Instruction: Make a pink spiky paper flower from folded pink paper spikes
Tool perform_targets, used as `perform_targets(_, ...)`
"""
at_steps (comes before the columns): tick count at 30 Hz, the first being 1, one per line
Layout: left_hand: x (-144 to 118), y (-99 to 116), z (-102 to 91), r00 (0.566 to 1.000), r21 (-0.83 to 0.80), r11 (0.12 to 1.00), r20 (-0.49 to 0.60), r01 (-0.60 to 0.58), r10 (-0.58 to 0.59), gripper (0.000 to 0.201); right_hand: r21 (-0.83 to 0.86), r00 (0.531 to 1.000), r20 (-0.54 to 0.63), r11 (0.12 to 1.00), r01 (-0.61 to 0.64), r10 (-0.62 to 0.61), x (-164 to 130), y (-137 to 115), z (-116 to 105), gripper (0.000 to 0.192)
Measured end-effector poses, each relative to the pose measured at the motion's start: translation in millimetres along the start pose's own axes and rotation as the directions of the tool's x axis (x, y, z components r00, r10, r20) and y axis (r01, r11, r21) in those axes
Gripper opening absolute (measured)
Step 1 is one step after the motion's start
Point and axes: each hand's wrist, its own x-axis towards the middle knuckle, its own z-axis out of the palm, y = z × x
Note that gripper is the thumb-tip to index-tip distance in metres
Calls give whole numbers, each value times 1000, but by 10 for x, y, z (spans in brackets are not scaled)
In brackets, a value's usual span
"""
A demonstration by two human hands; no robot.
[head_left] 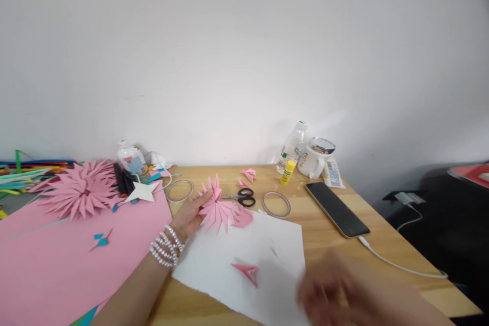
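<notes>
My left hand (pixel 191 214), with a pearl bracelet on its wrist, is closed on a pink folded-paper flower (pixel 218 207) with many pointed petals. It holds the flower over the upper left of a white sheet of paper (pixel 214 275). My right hand (pixel 324 290) is smeared by motion beyond the sheet's lower right, and its fingers cannot be made out. On the sheet lies a small pink folded-paper piece (pixel 247 272), apart from both hands. Black-handled scissors (pixel 245 197) rest just behind the flower, which partly hides a pink paper scrap (pixel 243 216).
A yellow glue stick (pixel 288 172), a plastic bottle (pixel 292 149) and a white mug (pixel 315 160) stand at the back right. Nearby lies a phone (pixel 338 210) on a cable. Larger pink paper flowers (pixel 82 191) sit left on pink card (pixel 42 260). Metal rings (pixel 276 215) lie behind the sheet.
</notes>
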Motion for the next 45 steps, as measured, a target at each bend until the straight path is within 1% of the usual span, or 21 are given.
perform_targets(1,1,9,-8,1000,8,1000,-6,-3,3,15,-59,983,-176,997,46,-56,174,-134,-102,11)
perform_targets(2,0,16,-14,1000,23,1000,-3,4,-4,15,-131,931,-349,989,70,-112,372,-255,-184,12)
perform_targets(3,-3,21,-17,1000,39,999,2,8,-8,15,-180,875,-462,981,66,-144,581,-357,-241,13)
perform_targets(4,-8,23,-16,1000,55,998,10,12,-13,15,-204,849,-507,978,50,-149,784,-433,-274,11)
perform_targets(7,-31,19,2,1000,88,996,25,12,-15,16,-321,819,-560,944,-78,-123,1256,-509,-249,8)
perform_targets(8,-37,15,10,1000,97,995,27,13,-16,17,-332,831,-545,938,-95,-109,1350,-497,-217,8)
perform_targets(9,-43,11,17,999,102,995,29,15,-18,17,-328,856,-506,941,-79,-104,1412,-477,-183,6)
perform_targets(11,-47,2,23,999,100,995,28,21,-24,17,-325,881,-461,944,-54,-109,1468,-430,-123,6)
perform_targets(16,-36,-14,11,1000,88,996,-3,17,-17,19,-314,896,-421,949,2,-141,1463,-349,-68,8)
perform_targets(18,-33,-17,7,1000,98,995,-21,2,0,20,-205,907,-402,978,48,-128,1462,-322,-84,10)
perform_targets(20,-34,-16,9,999,112,994,-33,-11,15,21,39,910,-410,995,90,-66,1467,-296,-123,14)
perform_targets(21,-37,-15,13,999,117,993,-34,-15,19,21,191,906,-423,974,118,-27,1471,-287,-150,17)
perform_targets(22,-40,-15,18,999,125,992,-32,-17,22,20,347,900,-437,924,160,8,1476,-282,-180,22)
perform_targets(23,-44,-14,25,999,134,991,-29,-19,23,18,491,896,-444,844,215,31,1482,-282,-209,27)
perform_targets(26,-57,-22,50,998,171,985,-44,-31,39,19,796,923,-385,514,319,24,1507,-311,-267,26)
perform_targets(28,-64,-30,69,997,200,979,-62,-37,50,20,892,947,-322,334,303,2,1526,-345,-259,19)
perform_targets(30,-70,-37,85,996,224,974,-67,-41,57,21,933,961,-277,238,270,-6,1543,-379,-216,15)
perform_targets(31,-73,-39,92,996,235,971,-70,-44,62,20,943,966,-259,217,254,-4,1550,-392,-186,15)
perform_targets(34,-78,-42,107,993,267,962,-76,-64,87,20,950,972,-236,217,226,18,1567,-411,-94,16)
perform_targets(40,-74,-71,117,990,377,923,-79,-78,116,23,938,961,-275,223,266,10,1585,-401,8,22)
perform_targets(45,-82,-70,119,997,339,940,-43,-41,59,23,923,954,-297,266,277,40,1587,-390,36,21)
